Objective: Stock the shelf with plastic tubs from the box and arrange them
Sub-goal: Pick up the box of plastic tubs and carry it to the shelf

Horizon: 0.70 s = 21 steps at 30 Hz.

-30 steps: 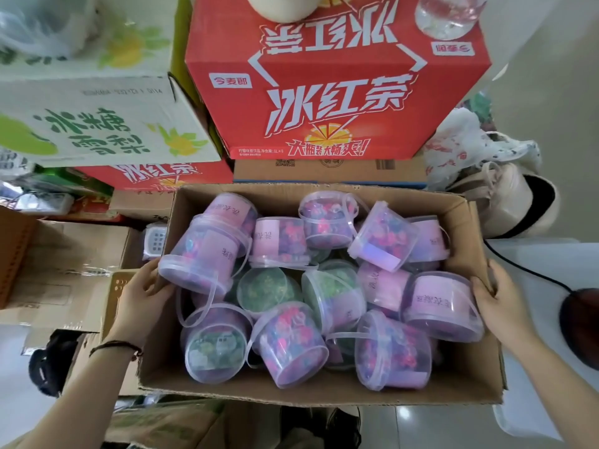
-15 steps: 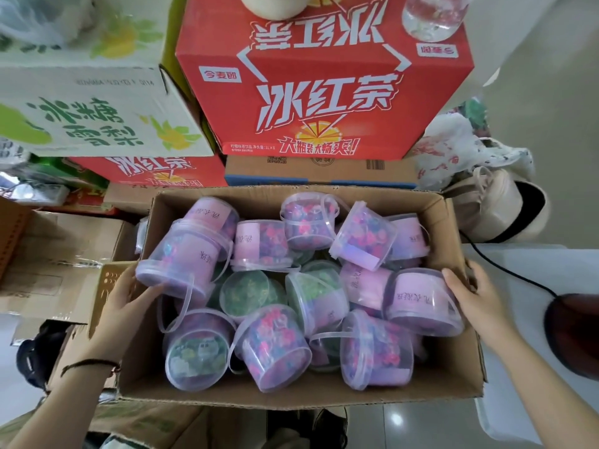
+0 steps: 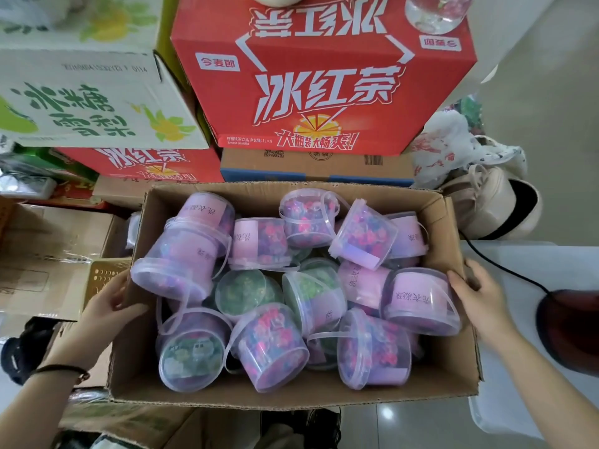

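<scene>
An open brown cardboard box fills the middle of the view, packed with several clear plastic tubs lying jumbled on their sides. Most tubs have pink labels and pink-purple contents; a few, like one green tub, hold green contents. My left hand grips the box's left wall, thumb inside over the rim. My right hand grips the right wall, thumb resting against a pink-labelled tub. No shelf is in view.
A large red drink carton is stacked right behind the box, a white-green carton to its left. Brown cartons stand at left. A cream bag and a black cable on a white surface lie right.
The box has stayed in both hands and shifted slightly left and down in view, then back. Both hands keep their grip on its side walls.
</scene>
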{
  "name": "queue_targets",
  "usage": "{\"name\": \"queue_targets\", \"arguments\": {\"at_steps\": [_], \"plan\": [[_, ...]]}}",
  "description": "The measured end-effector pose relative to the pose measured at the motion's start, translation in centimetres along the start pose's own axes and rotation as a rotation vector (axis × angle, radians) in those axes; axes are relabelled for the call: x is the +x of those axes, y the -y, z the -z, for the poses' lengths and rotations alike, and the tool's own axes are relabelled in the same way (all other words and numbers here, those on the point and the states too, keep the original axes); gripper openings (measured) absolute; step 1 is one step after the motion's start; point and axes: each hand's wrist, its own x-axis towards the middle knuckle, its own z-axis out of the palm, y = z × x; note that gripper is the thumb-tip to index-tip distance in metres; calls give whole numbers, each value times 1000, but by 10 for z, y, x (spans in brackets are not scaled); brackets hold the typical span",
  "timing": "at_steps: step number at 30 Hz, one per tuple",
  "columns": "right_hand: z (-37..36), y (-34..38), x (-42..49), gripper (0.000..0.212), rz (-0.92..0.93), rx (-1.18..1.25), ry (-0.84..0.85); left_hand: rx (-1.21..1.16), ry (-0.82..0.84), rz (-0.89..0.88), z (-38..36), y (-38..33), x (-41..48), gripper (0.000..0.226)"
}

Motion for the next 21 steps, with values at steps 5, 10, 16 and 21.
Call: {"name": "queue_targets", "arguments": {"at_steps": [5, 10, 16, 21], "plan": [[-1, 2, -1, 34, 98, -49, -12, -32, -159, -56, -8, -4, -3, 46], [-3, 1, -2, 40, 89, -4, -145, -72, -286, -101, -18, -9, -14, 42], [6, -5, -16, 42, 35, 34, -170, 22, -275, -48, 0, -2, -43, 40], [32, 2, -38, 38, 26, 22, -181, 22, -269, -84, 11, -25, -84, 37]]}}
